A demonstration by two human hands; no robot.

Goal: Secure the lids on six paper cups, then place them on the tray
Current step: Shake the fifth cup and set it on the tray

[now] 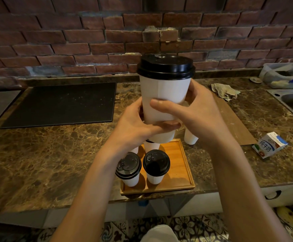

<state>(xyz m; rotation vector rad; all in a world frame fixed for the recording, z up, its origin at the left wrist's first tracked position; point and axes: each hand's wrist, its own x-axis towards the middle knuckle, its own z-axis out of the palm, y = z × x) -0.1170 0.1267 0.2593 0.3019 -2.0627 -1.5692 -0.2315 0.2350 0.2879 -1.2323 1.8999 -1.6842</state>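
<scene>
**Head view: step in hand**
- Paper cup (165,95), white, upright, raised clear of the counter (55,154), gripped by both hands at once.
- Black lid (165,67): seated on the rim above the fingers (192,91) and looks level; the far edge cannot be checked.
- Left hand (137,123): wrapped round the lower wall, thumb across the front.
- Right hand (194,110): curled round the middle, thumb pressed on the front.
- Advice: keep the squeeze light, since a paper wall probably buckles. Run a thumb round the lid's edge if any part sits proud, then lower the cup straight down.
- Tray (182,172), wooden, directly below the fingers. It carries two lidded cups (128,167) at its near end and at least one more, partly hidden under the hands. Its right strip is bare and looks the likely landing place.
- One cup (191,137) stands off the tray, below and right of the fingers; its top is hidden.

**Head view: surface and room**
- Counter: brown veined stone.
- Black mat (62,103), left of the fingers.
- Wooden board (234,123), rag (224,91), milk carton (269,144) and sink (292,103), all right of the fingers.
- Brick wall (72,41) beyond the fingers.
- Patterned floor tiles (194,227) beneath.
</scene>
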